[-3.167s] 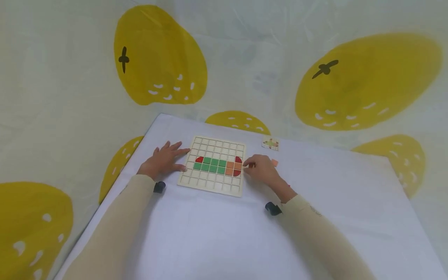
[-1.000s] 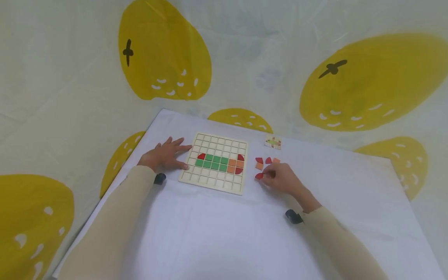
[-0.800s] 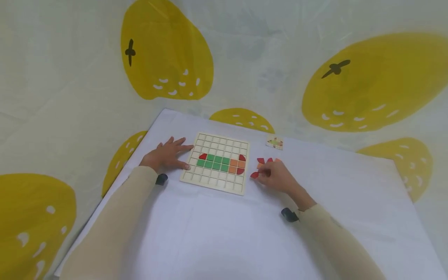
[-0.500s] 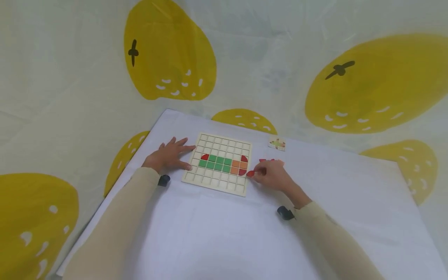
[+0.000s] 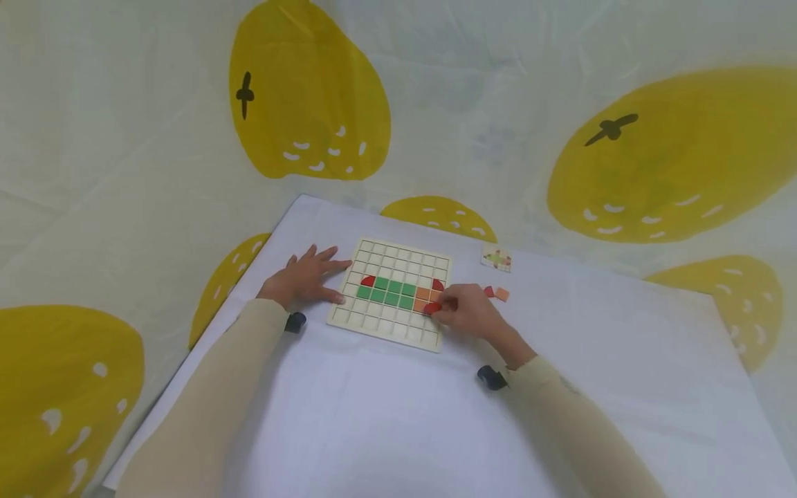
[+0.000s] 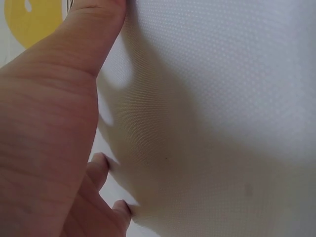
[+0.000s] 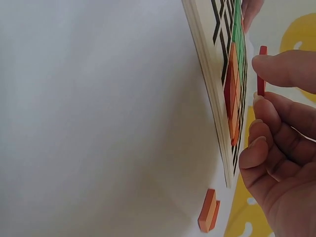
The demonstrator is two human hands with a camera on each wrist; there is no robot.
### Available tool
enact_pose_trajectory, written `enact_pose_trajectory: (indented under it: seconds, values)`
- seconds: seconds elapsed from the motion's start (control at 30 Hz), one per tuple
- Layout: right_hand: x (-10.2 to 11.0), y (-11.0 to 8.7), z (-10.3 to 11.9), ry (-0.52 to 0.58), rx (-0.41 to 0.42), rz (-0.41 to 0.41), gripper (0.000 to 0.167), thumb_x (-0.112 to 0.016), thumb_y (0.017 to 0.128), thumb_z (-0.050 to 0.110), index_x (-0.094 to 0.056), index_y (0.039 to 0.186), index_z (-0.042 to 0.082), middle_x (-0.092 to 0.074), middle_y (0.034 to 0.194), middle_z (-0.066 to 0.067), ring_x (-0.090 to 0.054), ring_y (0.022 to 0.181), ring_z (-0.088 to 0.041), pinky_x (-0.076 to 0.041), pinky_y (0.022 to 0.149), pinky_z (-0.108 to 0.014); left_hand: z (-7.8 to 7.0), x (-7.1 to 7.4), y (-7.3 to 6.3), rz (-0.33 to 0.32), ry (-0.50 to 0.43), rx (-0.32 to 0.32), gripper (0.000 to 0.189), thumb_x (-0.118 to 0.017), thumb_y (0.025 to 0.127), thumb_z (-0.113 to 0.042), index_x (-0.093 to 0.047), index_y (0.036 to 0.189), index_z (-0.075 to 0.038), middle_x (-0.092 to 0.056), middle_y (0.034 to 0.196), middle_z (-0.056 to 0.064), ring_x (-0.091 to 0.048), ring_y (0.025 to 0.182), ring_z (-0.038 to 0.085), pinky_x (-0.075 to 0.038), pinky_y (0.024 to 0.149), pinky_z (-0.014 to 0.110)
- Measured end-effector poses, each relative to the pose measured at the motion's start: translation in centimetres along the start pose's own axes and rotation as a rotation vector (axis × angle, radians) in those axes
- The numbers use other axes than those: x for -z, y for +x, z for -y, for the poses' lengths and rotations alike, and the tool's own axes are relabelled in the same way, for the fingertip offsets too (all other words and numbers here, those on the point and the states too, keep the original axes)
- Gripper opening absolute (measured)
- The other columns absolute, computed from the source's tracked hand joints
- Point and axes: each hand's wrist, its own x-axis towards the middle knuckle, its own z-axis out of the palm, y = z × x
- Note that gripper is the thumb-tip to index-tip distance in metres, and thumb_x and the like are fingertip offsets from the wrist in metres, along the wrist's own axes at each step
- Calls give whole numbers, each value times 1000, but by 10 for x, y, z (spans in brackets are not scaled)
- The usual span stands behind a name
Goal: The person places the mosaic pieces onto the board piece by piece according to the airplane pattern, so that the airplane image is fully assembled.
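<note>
In the right wrist view, my right hand [image 7: 284, 128] pinches a red quarter-circle tile [image 7: 262, 69] between thumb and index finger. In the head view, this right hand [image 5: 467, 309] is over the right edge of a square pale grid board [image 5: 391, 330], hiding part of it. Green square tiles [image 5: 391, 294] fill two rows in the middle of the board, with orange squares [image 5: 422, 299] at their right. A red quarter-circle [image 5: 368, 281] sits at the upper left of the rows, another [image 5: 438, 285] at the upper right. My left hand [image 5: 305, 279] lies with spread fingers, thumb and fingertip at the board's left edge.
Right of the board, a loose red tile [image 5: 488, 292] and an orange tile [image 5: 501, 294] lie on the white-covered table [image 5: 373, 415]. Behind them is a small picture card [image 5: 496, 259]. A curtain with yellow fruit prints [image 5: 311, 90] hangs behind the table.
My right hand took up a red quarter-circle tile from the loose pieces and moved left with it to the board's right edge. My left hand stayed at the board's left side.
</note>
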Motion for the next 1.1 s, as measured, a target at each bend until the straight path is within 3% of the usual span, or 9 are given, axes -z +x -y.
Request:
enact_pose_trajectory:
  seconds: [0.37, 0.6, 1.1]
  values:
    - [-13, 11, 16, 46, 42, 9, 16, -84, 88, 21, -78, 98, 11, -62, 76, -2, -57, 77, -19, -48, 65, -26, 3, -4, 4, 2, -8, 7, 94, -77, 81, -69, -33, 161, -46, -10, 178, 0, 4, 164, 42, -5, 128, 73]
    - [-25, 20, 25, 45, 18, 12, 26, -83, 87, 27, -79, 108, 12, -64, 82, -1, -58, 83, -19, -50, 67, -26, 3, -4, 4, -2, -11, 15, 95, -78, 79, -69, -33, 161, -47, -11, 178, -1, 4, 165, 42, -5, 128, 73]
    - [-39, 39, 47, 16, 83, -10, 22, -81, 88, 24, -79, 105, 10, -62, 79, -1, -57, 80, -18, -47, 68, -28, 2, -2, 3, -6, -24, 13, 95, -79, 80, -66, -33, 161, -47, -11, 178, -1, 5, 165, 40, -4, 128, 72]
